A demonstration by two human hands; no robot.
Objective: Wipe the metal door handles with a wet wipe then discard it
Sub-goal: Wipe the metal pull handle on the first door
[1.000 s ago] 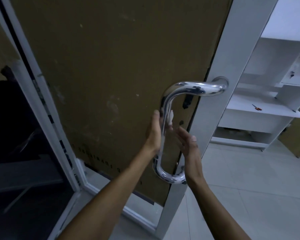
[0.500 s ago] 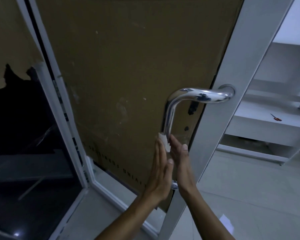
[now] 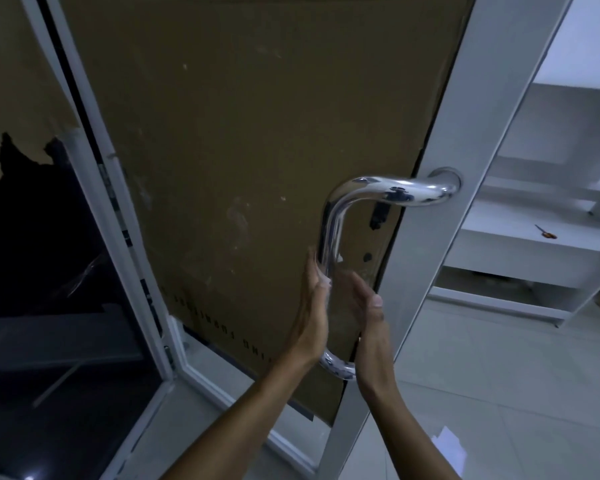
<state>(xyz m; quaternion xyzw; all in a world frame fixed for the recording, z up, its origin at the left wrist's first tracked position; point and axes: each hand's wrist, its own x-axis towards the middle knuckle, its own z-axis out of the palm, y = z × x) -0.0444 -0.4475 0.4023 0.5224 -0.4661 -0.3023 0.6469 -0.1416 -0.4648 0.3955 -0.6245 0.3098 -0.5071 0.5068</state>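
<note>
**Desk:** Both hands have parted since half a second ago, yes?

**Photographer:** Yes. Then they were pressed together around the bar with the wipe bunched above the fingertips. Now the left hand (image 3: 311, 306) lies flat-fingered against the left side of the metal door handle (image 3: 329, 244), while the right hand (image 3: 368, 317) hovers just off its right side, fingers straight, gripping nothing that I can see.

**Desk:** Where is the wet wipe?

**Photographer:** Only a white scrap shows, the wet wipe (image 3: 340, 258), at the bar's right edge just above the right fingertips. Which hand holds it, I cannot tell; the frame is blurred there.

**Desk:** How does the handle lie relative to the hands?

**Photographer:** Its long straight run stands upright between the two palms and rises above them to a bend, then turns right toward the white door frame (image 3: 465, 133). The lower bend (image 3: 336, 367) shows beneath the wrists.

**Desk:** Which hand is nearer?

**Photographer:** Left, touching. I judge the next stroke runs along that upright axis, up toward the unwiped bend.

**Desk:** Discarding?

**Photographer:** Not yet done.
</note>
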